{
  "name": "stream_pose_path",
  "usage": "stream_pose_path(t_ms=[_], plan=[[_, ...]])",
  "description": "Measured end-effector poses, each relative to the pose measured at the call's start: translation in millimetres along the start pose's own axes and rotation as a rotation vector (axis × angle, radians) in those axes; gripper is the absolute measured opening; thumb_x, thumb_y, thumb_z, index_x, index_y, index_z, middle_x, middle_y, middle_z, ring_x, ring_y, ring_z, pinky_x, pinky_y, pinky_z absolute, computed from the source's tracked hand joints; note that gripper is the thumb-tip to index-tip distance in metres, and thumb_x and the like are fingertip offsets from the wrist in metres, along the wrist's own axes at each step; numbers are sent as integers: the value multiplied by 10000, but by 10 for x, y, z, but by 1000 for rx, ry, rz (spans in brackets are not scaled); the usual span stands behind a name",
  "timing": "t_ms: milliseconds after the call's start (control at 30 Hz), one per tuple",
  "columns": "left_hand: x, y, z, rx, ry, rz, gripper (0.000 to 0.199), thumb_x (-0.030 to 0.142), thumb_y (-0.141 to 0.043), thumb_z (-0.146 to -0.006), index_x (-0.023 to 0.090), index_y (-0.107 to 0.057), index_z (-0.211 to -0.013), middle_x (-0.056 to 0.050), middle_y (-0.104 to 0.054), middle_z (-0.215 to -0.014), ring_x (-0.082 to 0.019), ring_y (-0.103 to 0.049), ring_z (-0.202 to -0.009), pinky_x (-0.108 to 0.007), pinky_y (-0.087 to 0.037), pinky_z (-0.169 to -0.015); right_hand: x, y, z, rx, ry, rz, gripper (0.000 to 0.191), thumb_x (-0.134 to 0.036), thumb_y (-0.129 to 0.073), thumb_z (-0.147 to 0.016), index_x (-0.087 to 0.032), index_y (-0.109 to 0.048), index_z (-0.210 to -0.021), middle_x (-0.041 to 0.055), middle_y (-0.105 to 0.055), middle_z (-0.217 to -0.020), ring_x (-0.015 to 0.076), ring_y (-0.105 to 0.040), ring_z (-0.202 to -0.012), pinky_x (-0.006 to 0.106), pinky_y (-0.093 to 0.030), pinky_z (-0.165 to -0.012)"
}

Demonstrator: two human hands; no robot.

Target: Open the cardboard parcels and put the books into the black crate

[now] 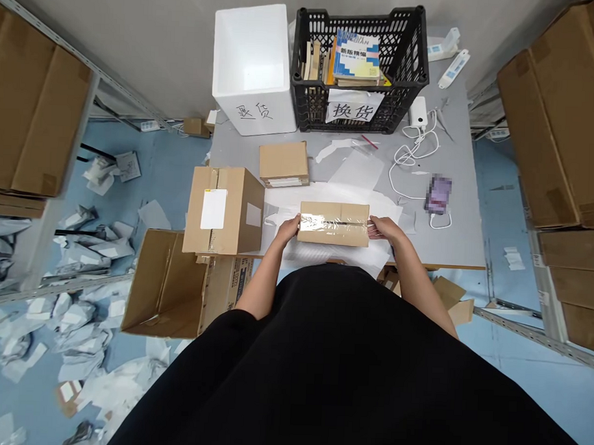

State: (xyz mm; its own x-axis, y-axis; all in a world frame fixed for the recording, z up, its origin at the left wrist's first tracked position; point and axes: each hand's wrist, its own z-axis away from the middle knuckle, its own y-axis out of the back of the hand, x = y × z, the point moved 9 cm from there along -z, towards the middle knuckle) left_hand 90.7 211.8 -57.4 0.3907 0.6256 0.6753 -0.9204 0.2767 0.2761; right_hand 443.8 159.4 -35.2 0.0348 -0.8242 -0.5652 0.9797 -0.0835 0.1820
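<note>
Cardboard carton [334, 224], flat and sealed with clear shiny tape, sits level between both hands above the white wrapping sheet [300, 252] at the table's [465, 235] near edge. The left hand [289, 229] is partly closed on its left end; the right hand [383, 228] — fingers nearly straight — holds the other end. Left of it stands a taller taped box [224, 210]; beyond — a smaller brown box [283, 162].
</note>
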Motion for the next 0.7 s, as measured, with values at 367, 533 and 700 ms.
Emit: stream_pose_path(t_ms=[367,533,700], plan=[[-221,-108,87,-87,-135,242,350,398,-613,-860,207,-718,-1134,-87,-717,-1234,-226,-642,-1109,-347,-503,-960,467,-206,69,-83,279,-314,346,-420,-625,-863,-316,-717,-1180,4,-721,-1255,176,-661,-1119,301,-543,-956],[-387,-104,-8,-111,-144,325,519,174,-651,-722,192,-680,-1240,-110,-660,-1372,-249,-618,-1218,-385,-479,-1039,720,-350,-82,-184,226,-449,595,-452,-656,-814,-462,-541,-1397,-73,-645,-1395,175,-623,-1219,365,-541,-978],[-473,-124,-57,-213,-112,435,718,126,-658,-674,240,-607,-1380,-94,-532,-1542,-259,-525,-1380,-401,-417,-1133,781,-418,-152,-244,206,-526,707,-374,-663,-768,-457,-485,-1447,-66,-636,-1409,163,-655,-1148,370,-550,-971]])
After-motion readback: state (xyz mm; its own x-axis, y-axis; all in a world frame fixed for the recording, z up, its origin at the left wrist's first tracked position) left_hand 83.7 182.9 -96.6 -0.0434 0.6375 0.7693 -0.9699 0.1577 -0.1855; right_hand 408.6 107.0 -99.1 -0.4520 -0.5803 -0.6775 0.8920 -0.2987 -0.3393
